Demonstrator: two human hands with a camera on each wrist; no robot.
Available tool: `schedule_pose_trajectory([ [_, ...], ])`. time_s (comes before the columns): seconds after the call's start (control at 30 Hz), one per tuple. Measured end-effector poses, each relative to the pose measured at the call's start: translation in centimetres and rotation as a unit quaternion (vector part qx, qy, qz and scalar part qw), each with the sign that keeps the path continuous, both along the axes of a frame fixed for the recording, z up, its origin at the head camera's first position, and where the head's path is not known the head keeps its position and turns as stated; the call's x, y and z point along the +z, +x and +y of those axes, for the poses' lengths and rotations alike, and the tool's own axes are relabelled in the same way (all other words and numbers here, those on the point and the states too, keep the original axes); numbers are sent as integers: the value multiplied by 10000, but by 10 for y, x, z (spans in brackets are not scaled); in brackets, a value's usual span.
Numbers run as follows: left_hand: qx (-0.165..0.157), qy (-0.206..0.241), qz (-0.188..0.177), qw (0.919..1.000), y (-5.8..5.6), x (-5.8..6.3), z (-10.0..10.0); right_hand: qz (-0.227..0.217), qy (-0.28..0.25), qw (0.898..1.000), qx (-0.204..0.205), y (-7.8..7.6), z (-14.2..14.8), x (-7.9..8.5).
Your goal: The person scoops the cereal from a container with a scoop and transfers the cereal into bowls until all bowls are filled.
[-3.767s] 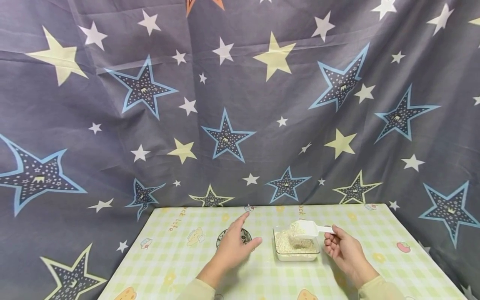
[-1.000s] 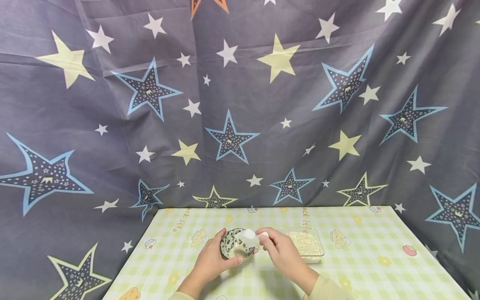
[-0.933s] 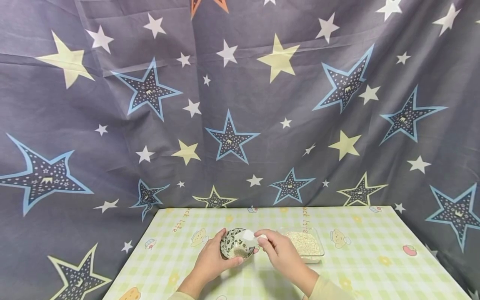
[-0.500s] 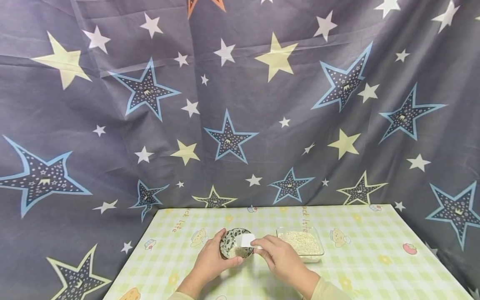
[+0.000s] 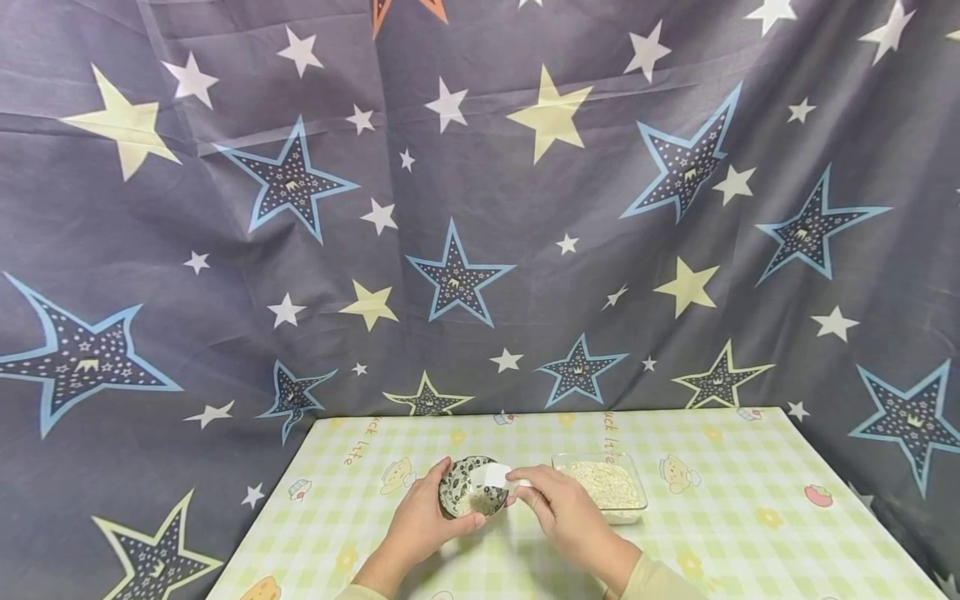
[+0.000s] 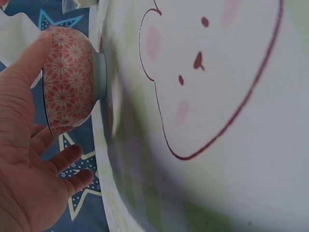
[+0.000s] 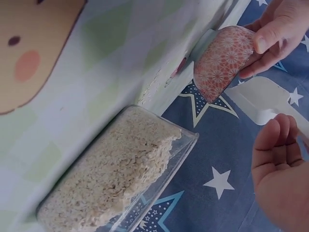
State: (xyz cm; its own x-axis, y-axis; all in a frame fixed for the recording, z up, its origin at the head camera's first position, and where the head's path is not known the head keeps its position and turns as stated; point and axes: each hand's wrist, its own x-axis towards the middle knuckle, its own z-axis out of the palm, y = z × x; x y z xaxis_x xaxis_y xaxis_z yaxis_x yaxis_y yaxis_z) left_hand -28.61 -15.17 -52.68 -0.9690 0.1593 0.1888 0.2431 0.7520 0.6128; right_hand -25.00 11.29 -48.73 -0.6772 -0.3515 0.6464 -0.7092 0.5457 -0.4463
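My left hand [image 5: 422,517] holds a small bowl [image 5: 456,482] at its rim, thumb on the near side and fingers on the left side. Dark patterning covers the inside, and some oats lie at the bottom. Outside, the bowl [image 6: 70,79] is red with white flowers, on a pale foot near the tabletop. My right hand [image 5: 566,508] pinches the handle of a white plastic scoop [image 5: 495,476], tipped over the bowl's right side. In the right wrist view the scoop [image 7: 263,99] appears to hold no oats. Oats [image 5: 603,483] fill much of a clear rectangular container [image 5: 626,518] beside the right hand.
A green-and-white checked cloth [image 5: 750,533] with cartoon prints covers the table. Behind it hangs a dark grey curtain [image 5: 495,192] printed with stars. The container stands just right of the bowl, partly behind my right hand.
Earlier the right hand held the loaded scoop over the container, and the left hand hovered by the bowl. Now the left hand grips the bowl and the scoop is over it; lately the scoop shifts slightly.
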Motion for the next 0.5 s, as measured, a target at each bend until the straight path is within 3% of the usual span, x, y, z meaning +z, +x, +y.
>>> schedule_pose_trajectory([
  [0.07,-4,-24,3,10000,0,0,0,-606,-372,9975,8,0,1,3],
  [0.13,12,-54,5,10000,-1,-1,0,-1318,-864,9875,23,0,2,8],
  [0.27,19,-93,75,9999,-2,-1,0,-2461,-1956,9493,-48,-2,6,19],
  [0.5,-36,33,270,9996,-2,5,6,-3357,-3448,8760,-326,-7,25,36],
])
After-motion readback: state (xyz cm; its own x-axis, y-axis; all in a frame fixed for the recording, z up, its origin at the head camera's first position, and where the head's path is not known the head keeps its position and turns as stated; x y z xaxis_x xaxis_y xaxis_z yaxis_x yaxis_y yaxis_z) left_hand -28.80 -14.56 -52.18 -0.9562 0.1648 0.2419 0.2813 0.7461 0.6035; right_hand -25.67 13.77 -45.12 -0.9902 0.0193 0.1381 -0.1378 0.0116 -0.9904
